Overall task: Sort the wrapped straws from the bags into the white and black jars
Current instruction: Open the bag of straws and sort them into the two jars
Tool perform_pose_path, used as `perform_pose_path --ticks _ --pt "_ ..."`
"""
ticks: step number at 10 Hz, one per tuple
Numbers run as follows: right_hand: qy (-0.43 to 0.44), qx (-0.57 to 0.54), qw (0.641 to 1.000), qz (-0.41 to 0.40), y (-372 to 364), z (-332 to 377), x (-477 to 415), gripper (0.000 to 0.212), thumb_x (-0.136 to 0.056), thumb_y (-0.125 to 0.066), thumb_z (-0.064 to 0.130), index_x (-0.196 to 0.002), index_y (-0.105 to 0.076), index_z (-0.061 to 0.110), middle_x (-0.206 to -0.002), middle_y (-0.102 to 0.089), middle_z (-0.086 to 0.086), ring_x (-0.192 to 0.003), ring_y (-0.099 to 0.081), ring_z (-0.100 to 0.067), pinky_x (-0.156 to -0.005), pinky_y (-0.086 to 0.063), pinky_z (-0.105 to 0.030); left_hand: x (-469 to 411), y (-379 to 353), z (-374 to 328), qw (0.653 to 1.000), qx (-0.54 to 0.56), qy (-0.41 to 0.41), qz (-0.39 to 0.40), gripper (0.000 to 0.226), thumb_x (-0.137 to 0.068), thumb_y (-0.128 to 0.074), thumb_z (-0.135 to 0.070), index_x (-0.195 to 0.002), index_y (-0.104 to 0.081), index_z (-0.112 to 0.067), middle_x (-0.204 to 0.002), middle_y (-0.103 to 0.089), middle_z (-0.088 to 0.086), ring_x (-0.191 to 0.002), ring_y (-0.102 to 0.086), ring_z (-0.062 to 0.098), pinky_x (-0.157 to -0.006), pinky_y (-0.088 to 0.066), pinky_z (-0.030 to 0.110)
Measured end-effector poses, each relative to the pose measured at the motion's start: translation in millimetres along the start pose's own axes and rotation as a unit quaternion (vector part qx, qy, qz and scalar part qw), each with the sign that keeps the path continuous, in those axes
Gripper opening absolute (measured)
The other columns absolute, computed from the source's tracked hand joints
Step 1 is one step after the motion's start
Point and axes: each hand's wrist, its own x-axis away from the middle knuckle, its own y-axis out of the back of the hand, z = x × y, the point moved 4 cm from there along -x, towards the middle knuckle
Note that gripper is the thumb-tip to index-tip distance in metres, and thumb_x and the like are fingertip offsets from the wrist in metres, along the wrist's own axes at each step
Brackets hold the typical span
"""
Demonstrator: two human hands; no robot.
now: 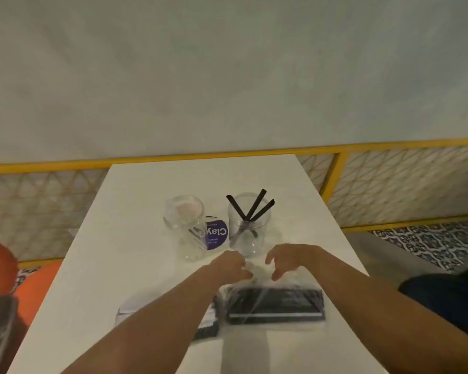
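The right hand (287, 261) hangs loose-fingered over the bag of black straws (276, 303); the left hand (231, 265) is too blurred to judge. A sharp tug could topple the jar (249, 233) just beyond.

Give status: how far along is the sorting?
Done: three black straws stand in the right jar. In hand: left hand and right hand at the far end of the black-straw bag, grip blurred. Left: that bag looks full, second bag under the left forearm; left jar contents unclear.
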Motion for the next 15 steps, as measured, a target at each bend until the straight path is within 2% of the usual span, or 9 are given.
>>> perform_pose_path --ticks 2,4,5,7,9,10,11,13,15 --pt "-0.017 -0.022 0.997 -0.068 -37.0 -14.7 -21.6 0.033 -0.076 -0.068 0.033 -0.108 -0.059 0.035 -0.125 -0.055 0.003 -0.122 -0.051 -0.021 -0.104 -0.039 -0.034 4.9 -38.3 -12.1 0.991 -0.12 0.057 0.03 0.036 -0.091 -0.052 -0.039 -0.114 -0.057 -0.012 -0.119 -0.056 0.007 -0.109 -0.054 0.025 -0.094 -0.042 0.033" --pt "-0.051 -0.079 0.994 -0.048 -45.6 -29.6 5.1 0.044 -0.078 -0.067 0.008 -0.121 -0.057 0.007 -0.116 -0.06 -0.002 -0.09 -0.058 -0.008 -0.069 -0.045 -0.014 7.7 -39.9 -28.3 0.994 0.042 0.047 -0.086 0.022 -0.089 -0.056 -0.024 -0.103 -0.061 -0.008 -0.102 -0.058 0.007 -0.094 -0.055 0.02 -0.083 -0.043 0.023" --pt "0.116 -0.201 0.972 -0.04 -46.9 -23.8 -11.5 0.047 -0.051 -0.081 0.02 -0.091 -0.058 0.019 -0.067 -0.065 0.018 -0.062 -0.062 0.003 -0.052 -0.045 -0.002 11.0 -33.6 -35.7 0.984 0.131 0.04 -0.114 0.011 -0.086 -0.062 -0.015 -0.08 -0.055 -0.02 -0.087 -0.056 0.001 -0.081 -0.049 0.015 -0.064 -0.037 0.017" --pt "0.194 -0.515 0.835 -0.012 -17.9 -6.5 36.9 0.031 -0.072 -0.062 -0.013 -0.074 -0.053 0.016 -0.079 -0.055 -0.007 -0.078 -0.052 -0.02 -0.064 -0.046 -0.022 13.6 -27.9 -37.6 0.98 0.145 0.055 -0.125 0.014 -0.085 -0.066 -0.014 -0.082 -0.052 -0.017 -0.088 -0.056 0.001 -0.078 -0.05 0.015 -0.065 -0.04 0.019" --pt "0.149 -0.188 0.966 -0.094 -6.5 13.9 48.8 0.039 -0.074 -0.07 0.005 -0.111 -0.058 0.012 -0.094 -0.056 -0.002 -0.087 -0.052 -0.016 -0.072 -0.044 -0.023 20.3 -23.6 -26.6 0.987 0.104 0.055 -0.109 0.022 -0.081 -0.069 -0.01 -0.102 -0.065 -0.004 -0.094 -0.057 0.004 -0.085 -0.05 0.016 -0.074 -0.037 0.02" --pt "0.166 -0.153 0.965 -0.133 -3.8 26.6 52.0 0.036 -0.081 -0.068 0.012 -0.114 -0.058 0.001 -0.094 -0.054 -0.001 -0.085 -0.051 -0.013 -0.073 -0.041 -0.018 24.7 -23.2 -18.9 0.987 0.107 0.061 -0.104 0.026 -0.08 -0.069 -0.008 -0.105 -0.066 -0.006 -0.098 -0.064 0.007 -0.087 -0.053 0.017 -0.076 -0.038 0.021" --pt "0.222 -0.279 0.924 -0.137 -10.4 32.2 56.6 0.011 -0.081 -0.067 0.008 -0.09 -0.062 0.01 -0.079 -0.056 0.003 -0.068 -0.052 0.0 -0.067 -0.04 -0.009 29.3 -18.6 -12.3 0.983 0.131 0.063 -0.112 0.027 -0.078 -0.07 -0.007 -0.105 -0.066 -0.007 -0.092 -0.061 0.001 -0.087 -0.055 0.017 -0.074 -0.039 0.02" --pt "0.272 -0.6 0.748 -0.075 -9.2 28.1 59.5 0.012 -0.086 -0.057 0.004 -0.078 -0.051 0.011 -0.08 -0.062 -0.005 -0.077 -0.058 -0.016 -0.071 -0.045 -0.028 39.1 -18.6 -3.1 0.976 0.164 0.07 -0.129 0.034 -0.082 -0.066 -0.007 -0.115 -0.061 -0.003 -0.102 -0.06 0.003 -0.093 -0.054 0.015 -0.073 -0.039 0.012" --pt "0.203 -0.405 0.886 -0.099 -17.0 35.9 55.5 0.034 -0.082 -0.068 0.009 -0.106 -0.051 0.025 -0.102 -0.058 -0.001 -0.094 -0.055 -0.014 -0.077 -0.045 -0.017 41.0 -13.2 -21.5 0.947 0.3 0.057 -0.094 0.02 -0.083 -0.067 -0.013 -0.103 -0.061 -0.012 -0.094 -0.06 0.0 -0.096 -0.057 0.021 -0.086 -0.049 0.03"
